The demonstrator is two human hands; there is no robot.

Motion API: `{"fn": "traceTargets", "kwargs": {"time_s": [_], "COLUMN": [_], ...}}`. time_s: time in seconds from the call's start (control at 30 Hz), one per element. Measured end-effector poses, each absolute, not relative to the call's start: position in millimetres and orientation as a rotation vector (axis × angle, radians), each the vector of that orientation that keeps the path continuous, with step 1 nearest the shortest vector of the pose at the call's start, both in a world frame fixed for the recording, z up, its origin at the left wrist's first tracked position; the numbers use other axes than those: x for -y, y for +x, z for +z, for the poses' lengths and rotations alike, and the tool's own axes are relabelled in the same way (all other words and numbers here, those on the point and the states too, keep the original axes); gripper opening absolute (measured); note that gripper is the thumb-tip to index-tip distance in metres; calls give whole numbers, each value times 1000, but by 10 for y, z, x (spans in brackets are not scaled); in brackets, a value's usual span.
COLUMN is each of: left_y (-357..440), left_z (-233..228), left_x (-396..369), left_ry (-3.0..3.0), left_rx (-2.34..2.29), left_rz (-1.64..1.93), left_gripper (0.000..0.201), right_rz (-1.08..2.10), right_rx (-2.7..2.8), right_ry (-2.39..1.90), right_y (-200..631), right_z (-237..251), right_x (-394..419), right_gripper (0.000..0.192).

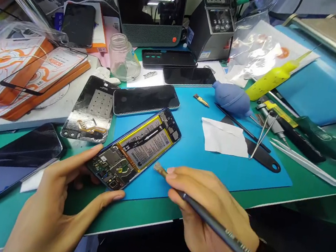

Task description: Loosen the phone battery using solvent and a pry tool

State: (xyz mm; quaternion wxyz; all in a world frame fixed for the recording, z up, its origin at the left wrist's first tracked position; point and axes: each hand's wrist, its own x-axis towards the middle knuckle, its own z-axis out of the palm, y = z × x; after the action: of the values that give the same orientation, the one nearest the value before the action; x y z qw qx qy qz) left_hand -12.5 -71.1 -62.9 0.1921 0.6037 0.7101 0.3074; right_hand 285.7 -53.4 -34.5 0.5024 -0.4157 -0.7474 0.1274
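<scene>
My left hand (58,198) grips the camera end of an opened smartphone (135,150), thumb on one long edge and fingers on the other. The phone is tilted, its back off, so the battery (146,146) and circuit parts face up. Pinched in my right hand (208,215) is a dark-handled brush (219,229). Its short bristles sit just right of the phone's lower edge, apart from it. Behind the phone lie another phone (146,100), screen up, and a detached back cover (90,109) with a metal plate and flex parts.
A blue mat (181,161) covers the bench's middle. On it are a white paper piece (224,137), tweezers (263,135) and a blue air blower (232,99). A glass jar (122,59) stands behind; boxes (38,70) are stacked left, a large dark phone (9,166) nearer.
</scene>
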Motion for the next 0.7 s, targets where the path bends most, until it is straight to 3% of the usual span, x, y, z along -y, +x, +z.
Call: {"fn": "traceTargets", "kwargs": {"time_s": [0.4,0.7], "left_y": [16,100], "left_z": [-496,-361], "left_x": [716,723], "left_ry": [1566,1502], "left_rx": [-2032,-2055], "left_rz": [896,885], "left_gripper": [98,107], "right_rz": [255,305], "right_rx": [1971,1931], "right_ry": [-1061,-1103], "right_y": [2826,2749], "right_z": [-327,-320], "right_x": [545,603], "right_gripper": [26,19]}}
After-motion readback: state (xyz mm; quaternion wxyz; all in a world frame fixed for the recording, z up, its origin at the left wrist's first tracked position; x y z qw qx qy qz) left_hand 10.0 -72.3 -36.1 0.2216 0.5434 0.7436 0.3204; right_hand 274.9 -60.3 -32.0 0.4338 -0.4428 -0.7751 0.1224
